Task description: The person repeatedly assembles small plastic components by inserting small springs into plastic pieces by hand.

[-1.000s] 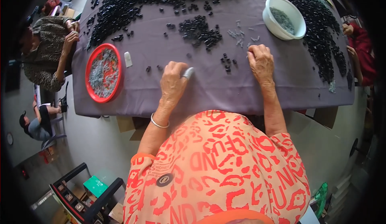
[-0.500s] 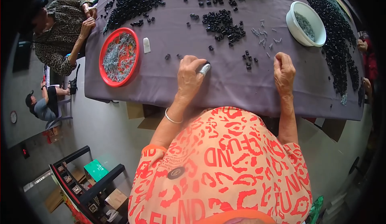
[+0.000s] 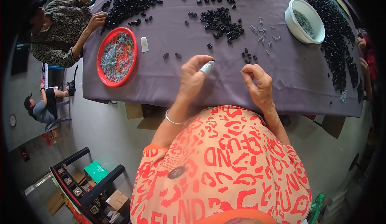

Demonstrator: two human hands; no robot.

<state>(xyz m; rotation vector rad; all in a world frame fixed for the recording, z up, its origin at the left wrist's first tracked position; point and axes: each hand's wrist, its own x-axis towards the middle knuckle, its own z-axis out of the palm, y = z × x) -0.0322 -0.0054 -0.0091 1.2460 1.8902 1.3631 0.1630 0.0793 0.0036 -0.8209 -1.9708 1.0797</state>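
Purple-clothed table (image 3: 305, 83) w/ black parts (image 3: 221, 21)

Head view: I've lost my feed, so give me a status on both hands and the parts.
Left hand pinching small black part, finger taped. Right hand fingers curled, contents hidden. Loose black parts ahead on purple cloth. Nothing between.

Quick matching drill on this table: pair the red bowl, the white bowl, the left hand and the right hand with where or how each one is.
1 red bowl
2 white bowl
3 left hand
4 right hand

a far right on the cloth
b silver-wrapped fingertip
c left on the cloth
d thumb and fingers pinched, nearest the loose black parts

Pairs: 1-c, 2-a, 3-b, 4-d
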